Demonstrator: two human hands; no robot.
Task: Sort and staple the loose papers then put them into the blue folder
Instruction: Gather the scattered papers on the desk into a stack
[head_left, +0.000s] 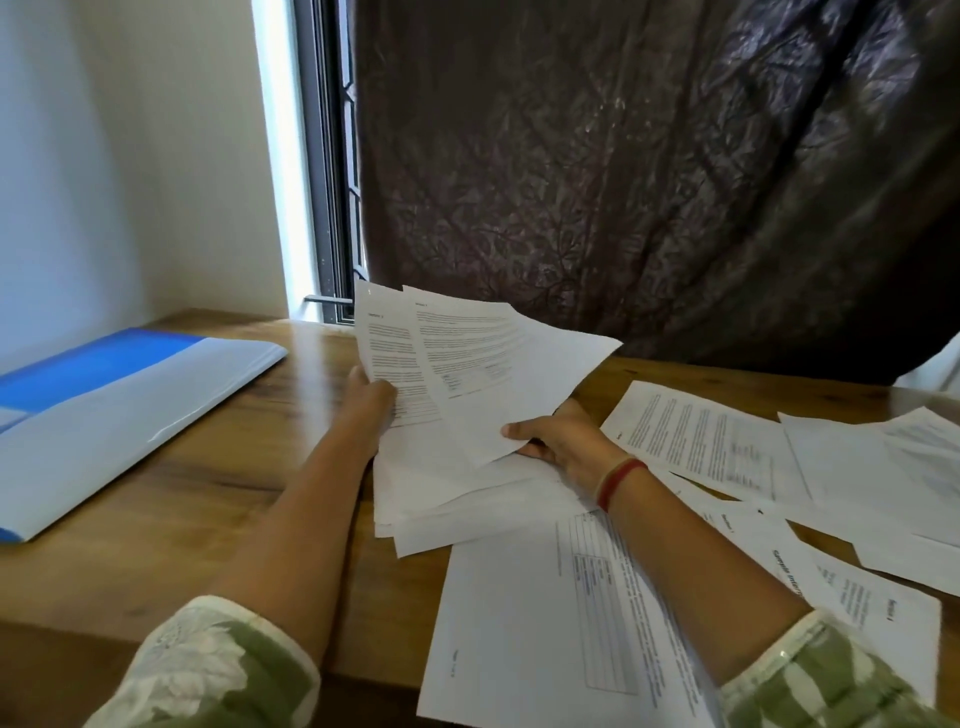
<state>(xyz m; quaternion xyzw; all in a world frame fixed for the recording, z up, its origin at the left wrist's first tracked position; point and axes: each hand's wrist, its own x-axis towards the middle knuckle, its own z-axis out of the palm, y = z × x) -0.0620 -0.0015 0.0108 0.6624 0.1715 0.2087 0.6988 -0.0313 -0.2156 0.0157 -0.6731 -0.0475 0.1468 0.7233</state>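
Both hands are on a fan of printed sheets (467, 358), lifted off the table (234, 493) and tilted back toward the person. The left hand (373, 396) grips the fan's left edge, curled round it; motion blur hides the exact finger layout. The right hand (556, 441) pinches the lower right corner of the front sheet, thumb on top and fingers underneath. At least three sheets are splayed, with text blocks facing up. Directly below both hands an uneven pile (441, 499) of more sheets lies flat on the wood. Loose papers (727, 441) are scattered right of the right hand, overlapping each other, some at the table's right edge. One large form sheet (519, 623) lies under the right forearm and overhangs the near table edge. The blue folder (130, 405) is well to the left of the left hand, flat on the table, apart from all the paper, cover glossy. There is a red band (621, 480) on the right wrist and green-and-white sleeves (208, 670) at both elbows. Beyond the hands hangs a dark patterned curtain (623, 182), with a window (322, 182) strip to its left.
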